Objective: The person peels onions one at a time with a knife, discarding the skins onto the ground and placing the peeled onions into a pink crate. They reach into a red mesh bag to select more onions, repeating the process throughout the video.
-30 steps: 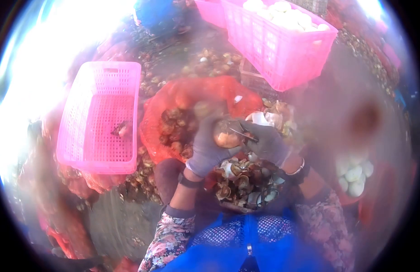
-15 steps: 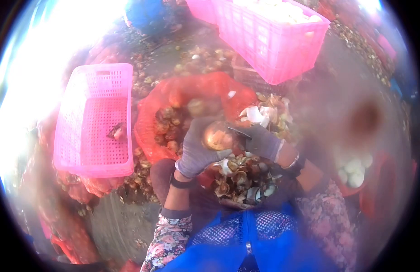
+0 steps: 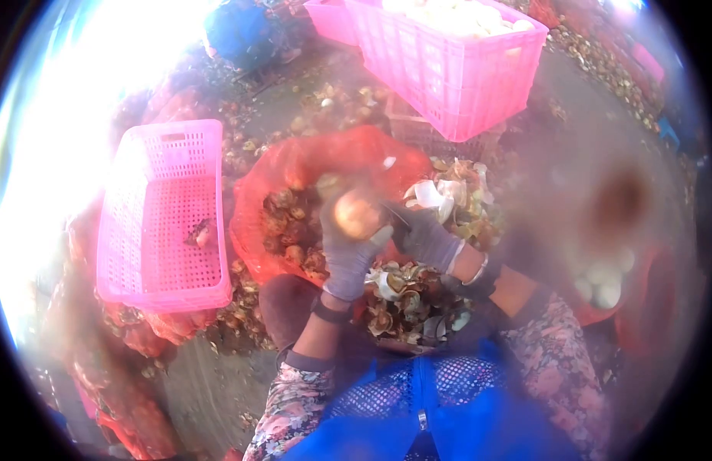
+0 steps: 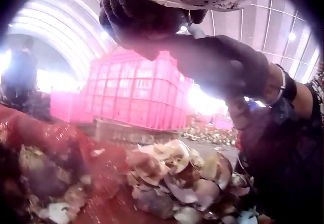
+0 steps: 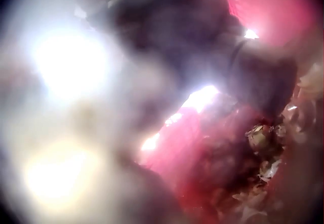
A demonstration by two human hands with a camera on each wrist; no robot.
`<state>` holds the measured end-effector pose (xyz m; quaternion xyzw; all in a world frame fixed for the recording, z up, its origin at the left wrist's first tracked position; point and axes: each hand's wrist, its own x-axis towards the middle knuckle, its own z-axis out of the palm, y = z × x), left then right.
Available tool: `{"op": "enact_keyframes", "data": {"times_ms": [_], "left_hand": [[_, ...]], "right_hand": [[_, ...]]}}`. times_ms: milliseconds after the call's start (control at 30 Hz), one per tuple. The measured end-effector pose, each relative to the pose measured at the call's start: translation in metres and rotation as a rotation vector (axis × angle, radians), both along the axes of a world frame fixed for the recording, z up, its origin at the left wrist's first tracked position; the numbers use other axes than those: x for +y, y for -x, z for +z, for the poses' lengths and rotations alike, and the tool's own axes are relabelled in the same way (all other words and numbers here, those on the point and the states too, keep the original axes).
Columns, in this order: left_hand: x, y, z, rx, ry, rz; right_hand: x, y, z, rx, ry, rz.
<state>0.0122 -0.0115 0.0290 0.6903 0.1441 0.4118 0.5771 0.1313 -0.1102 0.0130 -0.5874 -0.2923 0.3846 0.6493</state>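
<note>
Now the left hand [image 3: 344, 257], in a grey glove, holds the round shell [image 3: 357, 214] higher than a second ago. It is also closer to the red mesh sack [image 3: 317, 157] and further from the heap of opened shells [image 3: 406, 303] below both hands. Its fingers and thumb curl round the shell from beneath. The right hand [image 3: 427, 238], also gloved, grasps a thin blade [image 3: 396, 216] and has followed, the blade's tip meeting the shell's right edge. Judging by this, the prying is under way and the shell is not yet parted. It looks pale tan, domed and glossy, its halves seemingly together, though glare blurs the seam. A pink basket [image 3: 172, 131] sits well left of the left hand, and a pink crate [image 3: 456, 84] stands beyond the right hand.
</note>
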Motion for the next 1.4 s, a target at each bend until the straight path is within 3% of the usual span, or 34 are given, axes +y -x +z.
{"op": "enact_keyframes", "data": {"times_ms": [67,100,167,200,233,367,467,567,667,767,833,867,900,967,1100,1133,1300,1367,1400], "left_hand": [[0.012,0.005,0.0,0.05,-0.086,0.017],[0.015,0.008,0.003,0.087,-0.134,0.02],[0.015,0.013,0.019,0.021,0.309,-0.134],[0.013,0.016,0.026,-0.016,0.534,-0.21],[0.011,0.018,0.028,-0.03,0.485,-0.238],[0.017,0.014,0.007,-0.019,-0.05,-0.035],[0.01,0.014,0.011,-0.043,0.05,-0.063],[0.012,0.018,0.021,-0.009,0.44,-0.231],[0.006,0.018,0.02,0.006,0.425,-0.218],[0.009,0.01,0.003,-0.079,-0.036,-0.031],[0.005,0.011,0.006,-0.022,0.063,-0.086],[0.004,0.012,0.008,0.007,0.113,-0.112],[0.004,0.014,0.005,-0.001,0.34,-0.274],[0.004,0.019,0.003,-0.018,0.793,-0.595],[-0.007,0.015,0.01,-0.081,0.913,-0.541],[0.0,0.015,0.002,-0.053,0.842,-0.555],[0.026,0.018,-0.005,0.005,0.585,-0.572],[0.027,0.019,-0.008,0.054,0.502,-0.486],[0.024,0.021,-0.002,0.062,0.526,-0.54]], "right_hand": [[0.002,0.001,-0.002,-0.084,-0.119,0.026],[-0.004,-0.001,-0.006,-0.454,-0.199,0.05],[-0.009,-0.004,-0.012,-0.861,-0.257,0.074],[-0.01,-0.005,-0.015,-0.898,-0.234,0.078],[-0.01,-0.007,-0.016,-0.936,-0.215,0.079],[-0.012,-0.007,-0.016,-0.938,-0.083,0.077],[-0.01,-0.003,-0.02,-0.983,-0.102,-0.039],[-0.008,-0.003,-0.018,-1.034,-0.094,-0.066],[-0.005,-0.005,-0.019,-1.123,-0.133,-0.093],[-0.006,-0.01,-0.03,-1.187,0.038,-0.079],[-0.004,-0.012,-0.027,-1.228,0.139,-0.07],[-0.001,-0.016,-0.03,-1.237,0.074,-0.087],[0.003,-0.02,-0.035,-1.245,0.011,-0.103],[0.006,-0.027,-0.035,-1.247,-0.054,-0.11],[0.004,-0.029,-0.028,-1.241,-0.096,-0.144],[0.003,-0.027,-0.027,-1.241,-0.118,-0.167],[-0.009,-0.017,-0.008,-0.538,0.005,0.339],[-0.019,-0.015,0.016,-0.296,0.09,0.455],[-0.027,-0.014,0.045,-0.2,0.152,0.476]]}}
